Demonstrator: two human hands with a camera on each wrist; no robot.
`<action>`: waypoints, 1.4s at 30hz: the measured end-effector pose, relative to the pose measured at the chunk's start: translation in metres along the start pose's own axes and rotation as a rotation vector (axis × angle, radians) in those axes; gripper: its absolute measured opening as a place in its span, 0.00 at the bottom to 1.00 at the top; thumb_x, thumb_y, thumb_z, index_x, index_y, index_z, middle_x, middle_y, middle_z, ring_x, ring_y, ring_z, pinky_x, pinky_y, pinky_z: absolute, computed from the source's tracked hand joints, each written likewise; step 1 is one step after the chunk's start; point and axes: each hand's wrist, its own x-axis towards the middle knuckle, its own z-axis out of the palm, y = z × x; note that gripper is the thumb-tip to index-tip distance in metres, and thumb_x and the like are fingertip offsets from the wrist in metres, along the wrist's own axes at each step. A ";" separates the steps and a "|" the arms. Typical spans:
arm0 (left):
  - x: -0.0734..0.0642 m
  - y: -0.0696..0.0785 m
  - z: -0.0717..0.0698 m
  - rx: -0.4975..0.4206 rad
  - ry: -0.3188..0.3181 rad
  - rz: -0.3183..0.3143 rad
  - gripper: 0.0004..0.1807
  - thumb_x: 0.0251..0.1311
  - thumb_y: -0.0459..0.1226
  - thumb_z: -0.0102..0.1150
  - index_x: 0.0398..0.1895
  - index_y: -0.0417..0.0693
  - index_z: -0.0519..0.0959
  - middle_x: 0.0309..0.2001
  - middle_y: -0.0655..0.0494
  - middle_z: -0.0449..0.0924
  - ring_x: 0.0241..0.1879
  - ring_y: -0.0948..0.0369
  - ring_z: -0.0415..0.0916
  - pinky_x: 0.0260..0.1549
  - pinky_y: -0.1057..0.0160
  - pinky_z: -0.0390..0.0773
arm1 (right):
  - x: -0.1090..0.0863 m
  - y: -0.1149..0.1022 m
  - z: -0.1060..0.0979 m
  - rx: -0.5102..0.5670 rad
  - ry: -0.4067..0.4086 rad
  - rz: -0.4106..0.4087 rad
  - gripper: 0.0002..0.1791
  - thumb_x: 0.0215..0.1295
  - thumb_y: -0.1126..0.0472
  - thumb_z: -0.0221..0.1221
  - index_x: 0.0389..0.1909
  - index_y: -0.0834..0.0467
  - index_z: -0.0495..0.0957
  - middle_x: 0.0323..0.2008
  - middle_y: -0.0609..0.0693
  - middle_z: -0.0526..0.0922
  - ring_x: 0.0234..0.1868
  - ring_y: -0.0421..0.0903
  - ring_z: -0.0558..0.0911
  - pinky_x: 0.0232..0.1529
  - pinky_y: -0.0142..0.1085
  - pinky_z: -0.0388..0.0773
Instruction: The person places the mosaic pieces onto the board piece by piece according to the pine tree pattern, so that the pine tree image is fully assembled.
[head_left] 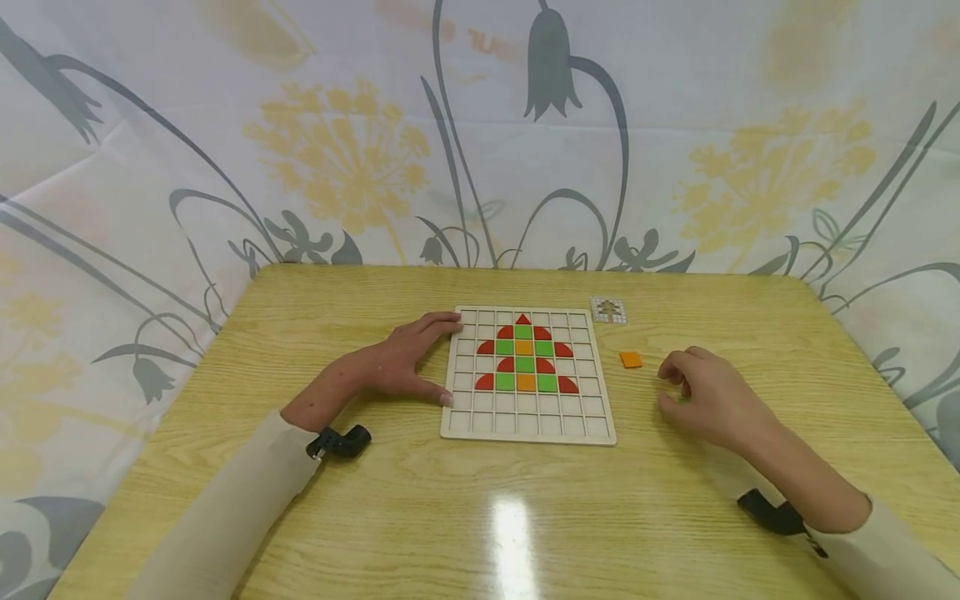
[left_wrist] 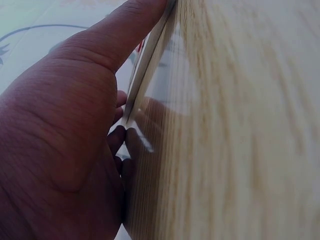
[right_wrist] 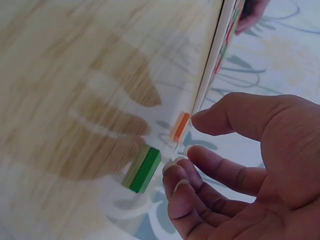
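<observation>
A square white grid board [head_left: 525, 425] lies on the table with red, green and orange pieces set in a tree shape. My left hand [head_left: 401, 358] rests at its left edge, thumb and fingers spread along the rim; the left wrist view shows the thumb against the board's side [left_wrist: 145, 65]. My right hand [head_left: 708, 396] is right of the board, fingers loosely bent, thumb apart, nothing between them. A green piece [right_wrist: 146, 170] lies close by its fingertips, mostly hidden by the hand in the head view. An orange square tile [head_left: 631, 359] lies between that hand and the board.
A small card [head_left: 608, 311] with a tree pattern on a grid lies beyond the board's upper right corner. The wood-grain table [head_left: 360, 517] ends at the back against a flower-printed cloth [head_left: 480, 142].
</observation>
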 end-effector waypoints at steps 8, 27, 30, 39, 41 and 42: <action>0.000 0.000 0.000 0.001 -0.001 -0.002 0.62 0.56 0.58 0.79 0.86 0.49 0.52 0.86 0.52 0.43 0.83 0.45 0.47 0.76 0.36 0.55 | -0.009 0.012 -0.005 -0.016 -0.052 0.052 0.16 0.61 0.62 0.70 0.45 0.67 0.82 0.41 0.60 0.82 0.39 0.54 0.81 0.39 0.50 0.80; 0.000 0.001 0.000 0.000 0.001 -0.005 0.62 0.56 0.58 0.79 0.86 0.48 0.53 0.86 0.51 0.43 0.83 0.44 0.47 0.76 0.35 0.54 | -0.012 0.019 -0.008 -0.022 -0.100 0.074 0.12 0.61 0.69 0.68 0.44 0.70 0.82 0.36 0.59 0.84 0.39 0.58 0.83 0.39 0.54 0.82; 0.001 0.001 0.001 -0.003 0.000 -0.002 0.62 0.56 0.58 0.79 0.86 0.48 0.53 0.86 0.51 0.43 0.83 0.44 0.46 0.76 0.34 0.53 | -0.012 0.019 -0.007 -0.025 -0.102 0.067 0.12 0.60 0.70 0.67 0.44 0.70 0.82 0.37 0.59 0.83 0.38 0.56 0.83 0.39 0.53 0.81; 0.000 0.001 0.000 0.005 0.001 -0.008 0.62 0.56 0.59 0.79 0.86 0.49 0.52 0.86 0.52 0.42 0.83 0.45 0.47 0.76 0.36 0.55 | -0.011 0.016 -0.006 -0.040 -0.095 0.062 0.15 0.58 0.67 0.68 0.45 0.68 0.82 0.39 0.59 0.82 0.39 0.55 0.81 0.40 0.53 0.80; 0.000 0.001 0.000 0.005 0.000 -0.010 0.62 0.56 0.59 0.79 0.86 0.49 0.52 0.86 0.53 0.42 0.83 0.45 0.47 0.77 0.36 0.54 | -0.010 0.014 -0.006 -0.044 -0.087 0.059 0.15 0.58 0.67 0.68 0.45 0.68 0.81 0.39 0.59 0.82 0.39 0.55 0.81 0.40 0.53 0.80; 0.000 0.001 0.000 0.005 0.001 -0.010 0.62 0.56 0.59 0.79 0.86 0.49 0.53 0.86 0.53 0.43 0.83 0.45 0.47 0.77 0.36 0.54 | -0.009 0.013 -0.006 -0.045 -0.084 0.057 0.15 0.57 0.67 0.68 0.45 0.68 0.81 0.39 0.59 0.82 0.39 0.55 0.81 0.40 0.52 0.80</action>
